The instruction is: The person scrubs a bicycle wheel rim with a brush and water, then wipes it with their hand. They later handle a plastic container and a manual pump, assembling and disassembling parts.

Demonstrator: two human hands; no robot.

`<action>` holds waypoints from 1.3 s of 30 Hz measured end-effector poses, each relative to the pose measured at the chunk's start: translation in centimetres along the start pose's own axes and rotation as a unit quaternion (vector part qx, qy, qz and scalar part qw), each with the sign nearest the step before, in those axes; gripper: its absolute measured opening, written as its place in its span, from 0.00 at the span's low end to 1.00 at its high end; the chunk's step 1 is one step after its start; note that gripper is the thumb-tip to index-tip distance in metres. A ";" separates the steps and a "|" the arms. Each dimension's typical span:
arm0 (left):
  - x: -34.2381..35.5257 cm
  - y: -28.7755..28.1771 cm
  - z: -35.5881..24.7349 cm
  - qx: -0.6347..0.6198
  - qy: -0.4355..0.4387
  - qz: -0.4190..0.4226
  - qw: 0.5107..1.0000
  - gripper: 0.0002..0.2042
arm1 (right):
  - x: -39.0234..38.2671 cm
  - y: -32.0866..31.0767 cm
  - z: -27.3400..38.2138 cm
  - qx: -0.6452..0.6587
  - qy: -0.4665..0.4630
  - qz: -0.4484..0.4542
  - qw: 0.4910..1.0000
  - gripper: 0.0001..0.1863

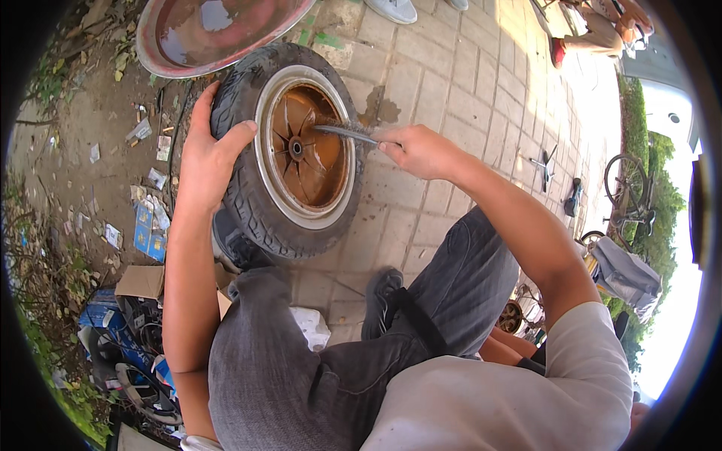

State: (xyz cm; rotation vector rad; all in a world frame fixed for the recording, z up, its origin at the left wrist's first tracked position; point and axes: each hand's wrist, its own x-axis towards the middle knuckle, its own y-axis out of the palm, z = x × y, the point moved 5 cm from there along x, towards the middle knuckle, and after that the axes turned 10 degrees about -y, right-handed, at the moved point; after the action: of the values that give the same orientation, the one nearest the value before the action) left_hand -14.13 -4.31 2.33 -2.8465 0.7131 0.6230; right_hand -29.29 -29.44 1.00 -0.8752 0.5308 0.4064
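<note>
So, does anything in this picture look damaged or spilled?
Yes. The wheel's inside is orange-brown, perhaps rusty, against its grey rim. A dark patch on the paving beside the tyre looks like spilled liquid, and litter lies over the soil at left.

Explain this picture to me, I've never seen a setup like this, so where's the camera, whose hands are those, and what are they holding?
There is no machine: each grip is simply the camera wearer's bare hand. This one picture comes from a wide fisheye camera worn on the head, looking down, so straight edges bend near its border. The left grip holds a wheel by its tire. The right grip holds a thin grey tool, perhaps a brush, reaching into the wheel's brownish inside. Beyond the wheel is a reddish basin. Paving lies to the right, littered dirt to the left.
</note>
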 end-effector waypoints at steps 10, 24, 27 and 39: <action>-0.1 0.4 -0.1 -0.004 0.000 0.002 1.000 0.35 | -0.2 -0.1 0.5 0.033 -0.008 0.057 0.998 0.18; 0.2 0.9 -0.8 -0.001 0.001 0.019 1.000 0.36 | -1.7 0.4 -0.1 0.122 0.020 0.051 0.991 0.19; 0.5 2.0 -2.1 0.016 0.034 0.040 0.998 0.37 | -2.7 1.0 -0.1 0.145 0.029 0.047 0.988 0.19; 0.4 3.3 -3.5 0.060 0.061 0.057 0.995 0.37 | -3.6 0.9 2.2 -0.069 -0.075 0.037 0.994 0.16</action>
State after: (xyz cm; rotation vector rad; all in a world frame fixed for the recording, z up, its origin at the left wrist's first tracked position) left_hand -14.17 -8.20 5.18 -2.7665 0.9059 0.4082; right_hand -32.05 -27.60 3.76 -0.9498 0.4007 0.5779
